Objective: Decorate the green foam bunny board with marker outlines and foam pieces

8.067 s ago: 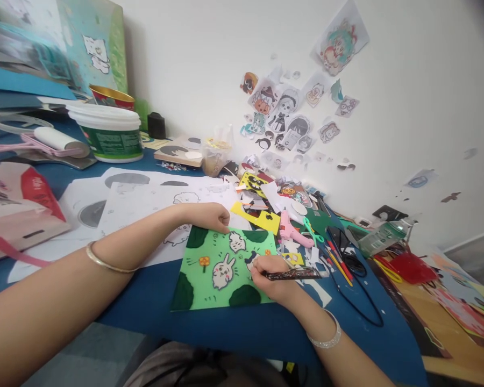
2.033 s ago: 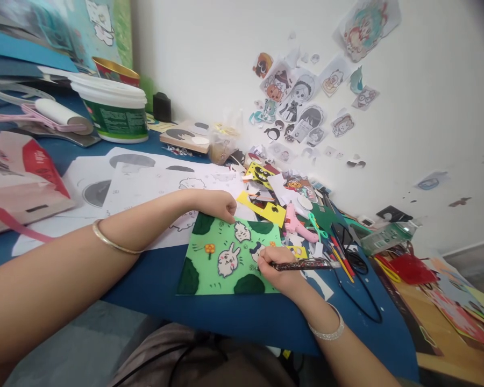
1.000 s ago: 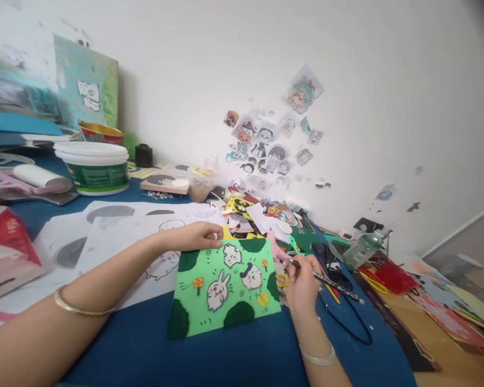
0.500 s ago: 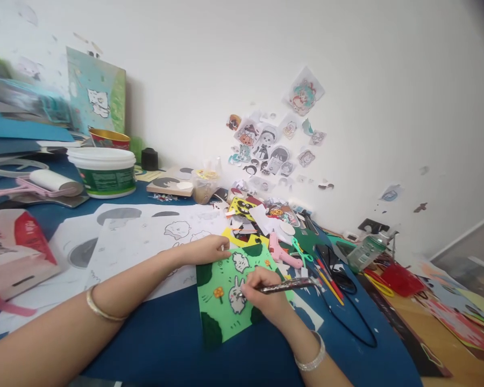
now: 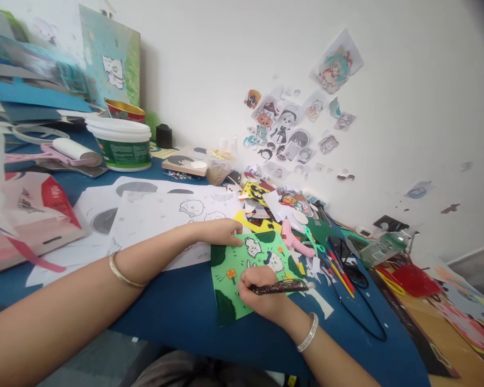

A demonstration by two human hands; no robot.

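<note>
My right hand (image 5: 262, 290) is closed around a dark patterned pen (image 5: 280, 287), its rear end pointing right; the tip is hidden by my fingers. Under that hand lies a green card (image 5: 221, 279) with white cartoon animals, orange flowers and dark green corner patches. My left hand (image 5: 222, 231) has its fingers curled at the card's upper left edge, thumb and finger holding it. A white sheet of printed line drawings (image 5: 153, 226) lies beneath my left forearm.
A pink glue gun (image 5: 296, 240), green scissors (image 5: 315, 240), several pencils (image 5: 342, 274) and a black cable (image 5: 365, 330) lie to the right. Paper scraps pile behind the card. A white-lidded tub (image 5: 123, 145) and a pink-and-red packet (image 5: 40, 215) stand at left.
The view has tilted down, so everything sits differently in the picture. My right hand has shifted down and left over the card, now covering the rabbit figure. My left hand stays at the card's edge.
</note>
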